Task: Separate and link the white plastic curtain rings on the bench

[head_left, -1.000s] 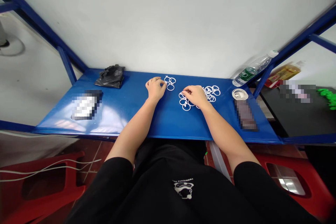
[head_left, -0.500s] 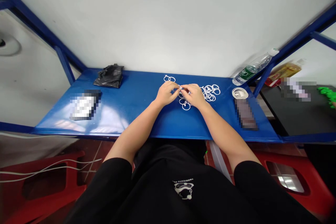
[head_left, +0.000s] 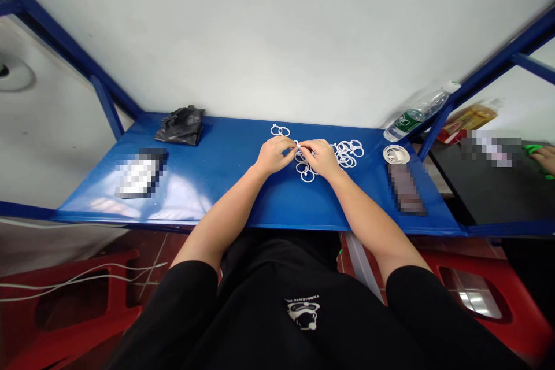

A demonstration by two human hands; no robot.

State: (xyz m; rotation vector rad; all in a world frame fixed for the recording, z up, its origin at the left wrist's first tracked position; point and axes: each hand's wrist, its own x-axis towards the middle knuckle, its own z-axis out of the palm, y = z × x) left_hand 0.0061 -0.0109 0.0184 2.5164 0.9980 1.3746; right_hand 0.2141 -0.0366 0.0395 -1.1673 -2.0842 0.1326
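Gently, the left hand (head_left: pixel 273 156) and right hand (head_left: pixel 318 158) pinch one white ring (head_left: pixel 297 144) near the pile of rings (head_left: pixel 347 153) on the blue tabletop (head_left: pixel 208 185); they seem light, stiff, best held by the rim.

Blue metal table (head_left: pixel 303 208): white plastic rings (head_left: pixel 347 153) loose at centre. Left of rings: black plastic bag (head_left: pixel 180 126), pixelated flat item (head_left: pixel 141 173). Right: white round coil (head_left: pixel 396 154), pixelated item (head_left: pixel 405 188), plastic water bottle (head_left: pixel 416 113).
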